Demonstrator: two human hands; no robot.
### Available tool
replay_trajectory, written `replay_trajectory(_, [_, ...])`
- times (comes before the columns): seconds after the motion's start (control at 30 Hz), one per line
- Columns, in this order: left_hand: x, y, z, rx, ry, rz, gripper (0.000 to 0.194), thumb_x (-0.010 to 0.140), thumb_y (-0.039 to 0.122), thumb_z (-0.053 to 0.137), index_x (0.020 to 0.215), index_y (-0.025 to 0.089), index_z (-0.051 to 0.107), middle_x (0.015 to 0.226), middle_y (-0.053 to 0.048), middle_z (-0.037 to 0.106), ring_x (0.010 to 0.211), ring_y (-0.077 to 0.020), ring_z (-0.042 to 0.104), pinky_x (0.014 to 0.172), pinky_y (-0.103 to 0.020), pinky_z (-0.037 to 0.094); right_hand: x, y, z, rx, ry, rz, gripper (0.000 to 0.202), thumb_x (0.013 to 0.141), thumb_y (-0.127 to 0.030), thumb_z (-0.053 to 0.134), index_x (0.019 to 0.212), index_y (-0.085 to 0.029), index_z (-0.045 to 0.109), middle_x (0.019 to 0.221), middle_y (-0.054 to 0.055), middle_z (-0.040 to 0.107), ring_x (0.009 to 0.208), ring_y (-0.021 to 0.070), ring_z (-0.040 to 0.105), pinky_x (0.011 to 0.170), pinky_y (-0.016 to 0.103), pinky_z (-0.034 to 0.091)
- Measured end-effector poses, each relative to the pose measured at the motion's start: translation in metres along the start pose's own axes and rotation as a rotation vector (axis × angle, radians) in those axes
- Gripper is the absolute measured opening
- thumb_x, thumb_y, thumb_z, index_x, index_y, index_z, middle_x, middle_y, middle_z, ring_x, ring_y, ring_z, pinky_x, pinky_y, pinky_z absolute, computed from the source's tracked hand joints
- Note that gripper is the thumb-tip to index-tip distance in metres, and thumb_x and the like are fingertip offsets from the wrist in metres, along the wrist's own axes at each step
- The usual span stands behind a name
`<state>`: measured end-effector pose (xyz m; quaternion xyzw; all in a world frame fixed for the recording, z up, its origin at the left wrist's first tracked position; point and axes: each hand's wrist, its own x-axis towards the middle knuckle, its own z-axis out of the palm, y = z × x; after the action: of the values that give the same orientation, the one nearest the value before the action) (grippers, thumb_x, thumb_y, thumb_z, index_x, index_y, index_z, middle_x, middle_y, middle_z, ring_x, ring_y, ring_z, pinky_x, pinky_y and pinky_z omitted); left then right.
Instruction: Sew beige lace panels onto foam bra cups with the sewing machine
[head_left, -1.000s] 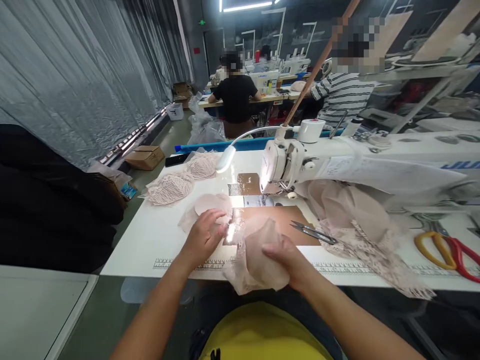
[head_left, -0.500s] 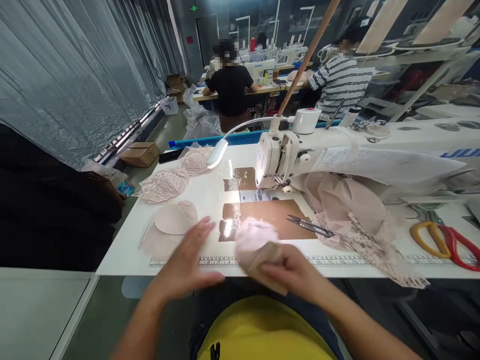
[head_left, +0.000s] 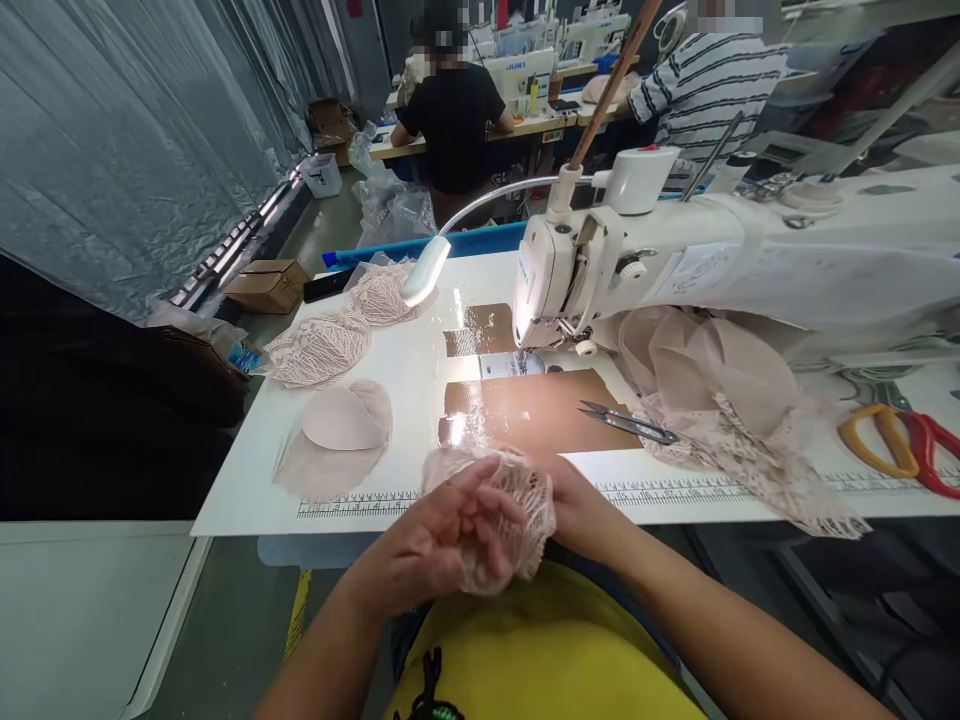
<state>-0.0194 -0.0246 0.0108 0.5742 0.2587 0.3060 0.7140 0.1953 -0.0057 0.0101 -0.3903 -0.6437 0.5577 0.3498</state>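
A pale pink lace bra cup [head_left: 529, 500] is held above my lap, just off the front edge of the table. My right hand [head_left: 581, 505] grips its right side, fingers mostly hidden behind the lace. Against the left side of the cup lies my left hand [head_left: 442, 535], palm turned up and fingers curled into the lace. Thread snips [head_left: 630, 424] rest on the brown plate [head_left: 525, 405] in front of the sewing machine [head_left: 562, 275]. Smooth beige cup pieces [head_left: 341, 425] lie to the left of my hands.
Two lace cups [head_left: 319, 348] and a dark phone [head_left: 328, 285] are at the table's left. Beige fabric with lace trim [head_left: 720, 385] is heaped beside the machine. Orange-and-red-handled scissors [head_left: 896, 445] lie far right. A lamp [head_left: 427, 270] hangs over the table; two people sit working beyond.
My left hand has moved right onto the lace cup, which my right hand alone held before. The cup is now turned lace side out and nearer my body. The view has tipped down.
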Motion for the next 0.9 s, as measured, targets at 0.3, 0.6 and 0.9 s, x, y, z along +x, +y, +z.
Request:
replay_trajectory(0.3, [0.0,-0.012,-0.014,0.085,0.217,-0.046,0.067,0.07,0.043,0.073,0.13,0.021,0.052,0.121,-0.012,0.057,0.101,-0.0251,0.055,0.087,-0.035,0.046,-0.004,0.006,0.006,0.53,-0.27,0.09,0.029,0.073,-0.04,0.073,0.068,-0.013,0.064,0.07,0.001,0.06,0.067,0.0127,0.054,0.065,0.026,0.044])
replay_trajectory(0.6, [-0.001,-0.025,0.006,-0.237,0.491,-0.116,0.032,0.058,0.018,0.06,0.089,0.016,0.066,0.074,-0.002,0.063,0.07,-0.0177,0.056,0.065,-0.027,0.044,-0.004,0.007,0.013,0.408,-0.056,0.035,0.06,0.072,-0.028,0.074,0.126,-0.021,0.048,0.106,0.006,0.062,0.096,0.0189,0.059,0.087,0.032,0.047])
replay_trajectory(0.9, [0.004,-0.021,0.015,0.015,0.411,-0.121,0.006,0.066,0.015,0.058,0.071,0.016,0.058,0.066,0.002,0.05,0.063,-0.0117,0.045,0.062,-0.023,0.039,-0.007,0.005,0.011,-0.058,-0.011,-0.017,0.084,0.074,-0.026,0.067,0.146,-0.02,0.025,0.106,0.008,0.063,0.093,0.0211,0.06,0.083,0.034,0.048])
